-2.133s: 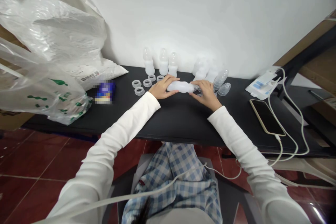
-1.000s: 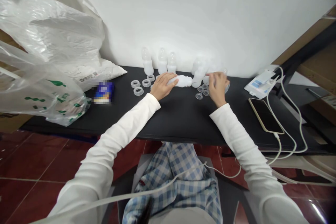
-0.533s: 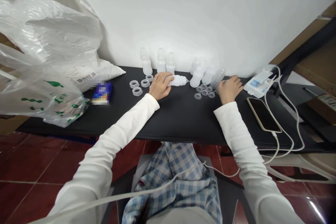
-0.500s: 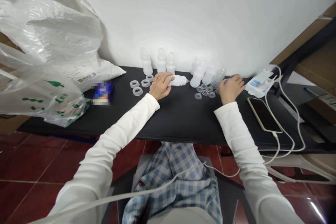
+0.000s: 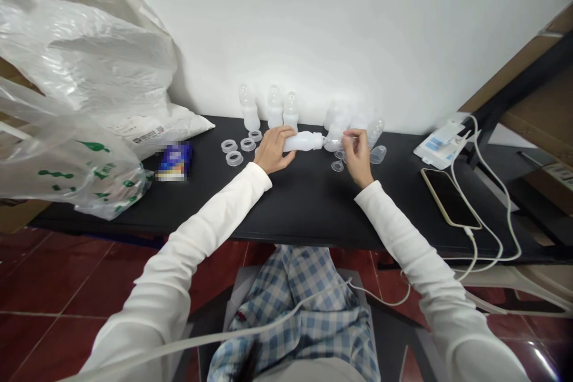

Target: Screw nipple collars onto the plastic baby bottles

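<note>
My left hand (image 5: 274, 149) is wrapped round a white baby bottle (image 5: 304, 141), which lies on its side with its nipple end pointing right. In my right hand (image 5: 358, 158), thumb and fingers are closed on a clear dome cap (image 5: 335, 142) beside the nipple. Whether the cap touches the bottle I cannot tell. Under and beside the right hand lie clear nipples (image 5: 337, 165), partly hidden. White bottles without caps (image 5: 332, 116) stand behind it, and a loose clear cap (image 5: 378, 154) lies to its right. Several white rings (image 5: 234, 158) lie left of my left hand.
Capped bottles (image 5: 249, 108) stand along the wall. On the left are large plastic bags (image 5: 89, 59) and a blue packet (image 5: 174, 160). A phone (image 5: 451, 197) with a white cable and a white-and-blue package (image 5: 441, 144) lie on the right of the black table (image 5: 308, 209).
My right hand has moved left from the clear caps to the bottle's nipple end, bringing a cap with it. The left hand stays on the bottle, nearly still.
</note>
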{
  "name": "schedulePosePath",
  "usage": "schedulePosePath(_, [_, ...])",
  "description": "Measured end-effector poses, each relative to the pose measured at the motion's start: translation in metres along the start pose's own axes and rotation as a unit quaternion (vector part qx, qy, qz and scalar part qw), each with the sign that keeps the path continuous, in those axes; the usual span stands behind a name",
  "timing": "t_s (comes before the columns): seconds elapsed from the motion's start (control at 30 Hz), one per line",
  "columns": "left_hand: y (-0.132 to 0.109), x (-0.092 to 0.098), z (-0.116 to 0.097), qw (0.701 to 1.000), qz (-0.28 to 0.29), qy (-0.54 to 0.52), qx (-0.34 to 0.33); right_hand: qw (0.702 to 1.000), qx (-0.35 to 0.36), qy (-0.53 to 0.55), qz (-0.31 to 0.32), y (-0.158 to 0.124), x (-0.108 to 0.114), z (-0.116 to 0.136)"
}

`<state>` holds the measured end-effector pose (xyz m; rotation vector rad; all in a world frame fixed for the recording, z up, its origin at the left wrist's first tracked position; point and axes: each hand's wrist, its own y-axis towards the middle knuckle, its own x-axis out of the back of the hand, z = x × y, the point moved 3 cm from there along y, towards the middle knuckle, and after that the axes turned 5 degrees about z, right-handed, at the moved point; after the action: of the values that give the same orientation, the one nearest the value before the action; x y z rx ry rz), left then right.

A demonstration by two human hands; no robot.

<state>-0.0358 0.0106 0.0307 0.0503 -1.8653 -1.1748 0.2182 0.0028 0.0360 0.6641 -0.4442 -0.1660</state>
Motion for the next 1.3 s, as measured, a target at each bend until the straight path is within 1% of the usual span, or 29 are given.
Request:
schedulePosePath(0.13, [0.002,-0.001,-0.003,1.000,0.010,-0.017,-0.017,0.999,0.018,0.028,0.034,-0.006,-0.008,0.006])
schedulePosePath(0.23, [0.002,0.001,-0.008,0.997,0.042,-0.053,-0.039,0.998,0.038,0.038,0.037,-0.009,-0.010,0.011])
schedulePosePath(0.3, [0.002,0.002,-0.012,0.991,0.070,-0.100,-0.046,0.998,0.052,0.036,0.030,-0.009,-0.010,0.014])
schedulePosePath(0.37, [0.002,0.003,-0.017,0.981,0.090,-0.169,-0.026,0.997,0.063,0.039,0.024,-0.009,-0.010,0.017])
schedulePosePath(0.43, [0.003,0.003,-0.020,0.962,0.092,-0.256,0.025,0.997,0.071,0.039,0.019,-0.010,-0.011,0.018])
schedulePosePath(0.47, [0.005,0.002,-0.021,0.947,0.089,-0.303,0.061,0.996,0.075,0.036,0.016,-0.010,-0.012,0.018])
schedulePosePath(0.5, [0.007,0.000,-0.022,0.926,0.091,-0.351,0.104,0.996,0.079,0.029,0.012,-0.010,-0.013,0.018])
schedulePosePath(0.53, [0.008,-0.004,-0.022,0.898,0.099,-0.399,0.154,0.996,0.082,0.020,0.007,-0.010,-0.014,0.017])
schedulePosePath(0.57, [0.010,-0.007,-0.022,0.863,0.115,-0.445,0.209,0.996,0.087,0.010,0.002,-0.011,-0.015,0.016])
schedulePosePath(0.63, [0.010,-0.014,-0.024,0.778,0.155,-0.519,0.319,0.995,0.100,-0.014,-0.003,-0.011,-0.018,0.014])
schedulePosePath(0.67, [0.010,-0.017,-0.025,0.737,0.169,-0.544,0.364,0.994,0.105,-0.027,-0.004,-0.011,-0.019,0.013])
schedulePosePath(0.7, [0.010,-0.018,-0.026,0.702,0.176,-0.562,0.399,0.993,0.109,-0.040,-0.003,-0.011,-0.021,0.012])
schedulePosePath(0.8, [0.010,-0.018,-0.030,0.631,0.180,-0.602,0.455,0.992,0.107,-0.072,-0.015,-0.009,-0.022,0.009])
schedulePosePath(0.9, [0.008,-0.019,-0.033,0.552,0.219,-0.639,0.490,0.990,0.115,-0.070,-0.036,-0.008,-0.021,0.009])
schedulePosePath(0.93, [0.007,-0.020,-0.033,0.530,0.234,-0.646,0.498,0.990,0.120,-0.067,-0.036,-0.007,-0.020,0.009])
schedulePosePath(0.97, [0.006,-0.021,-0.034,0.516,0.246,-0.648,0.502,0.989,0.125,-0.068,-0.031,-0.007,-0.020,0.010])
schedulePosePath(1.0, [0.006,-0.021,-0.034,0.512,0.253,-0.648,0.504,0.989,0.128,-0.074,-0.024,-0.008,-0.020,0.010])
schedulePosePath(1.03, [0.006,-0.022,-0.034,0.516,0.254,-0.646,0.502,0.988,0.129,-0.085,-0.015,-0.008,-0.021,0.011])
schedulePosePath(1.07, [0.005,-0.022,-0.034,0.527,0.249,-0.642,0.498,0.987,0.131,-0.097,-0.007,-0.009,-0.021,0.012])
schedulePosePath(1.1, [0.005,-0.022,-0.035,0.544,0.240,-0.637,0.491,0.986,0.130,-0.108,0.000,-0.009,-0.022,0.013])
schedulePosePath(1.13, [0.005,-0.021,-0.035,0.569,0.226,-0.629,0.479,0.985,0.126,-0.115,0.003,-0.010,-0.023,0.014])
schedulePosePath(1.17, [0.005,-0.020,-0.036,0.602,0.208,-0.618,0.462,0.986,0.117,-0.120,0.004,-0.011,-0.023,0.015])
schedulePosePath(1.2, [0.005,-0.018,-0.038,0.642,0.187,-0.600,0.438,0.987,0.104,-0.124,0.001,-0.011,-0.024,0.017])
schedulePosePath(1.3, [0.005,-0.009,-0.043,0.790,0.121,-0.499,0.335,0.989,0.043,-0.139,-0.017,-0.012,-0.024,0.020])
